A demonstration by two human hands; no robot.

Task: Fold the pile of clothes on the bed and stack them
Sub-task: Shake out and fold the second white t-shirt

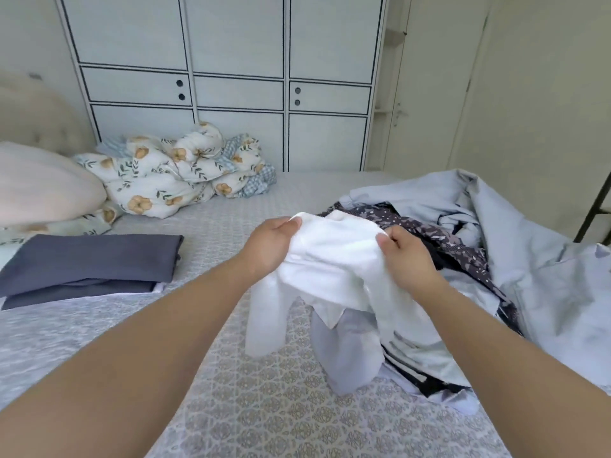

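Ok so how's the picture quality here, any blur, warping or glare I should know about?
Head view: soft even light, no hard shadows. Wide-angle warping bows the wardrobe lines and stretches the forearms near the bottom edge. The white garment, held by the left hand and right hand, is nearly blown out, so its folds are faint. The pillow at the left edge looks soft.

Both bare forearms are stretched forward. The left hand point(269, 242) and right hand point(408, 259) are raised side by side, fingers curled, each gripping cloth.

White garment point(334, 256) soft matt cloth; bed sheet point(264, 408) patterned matt fabric
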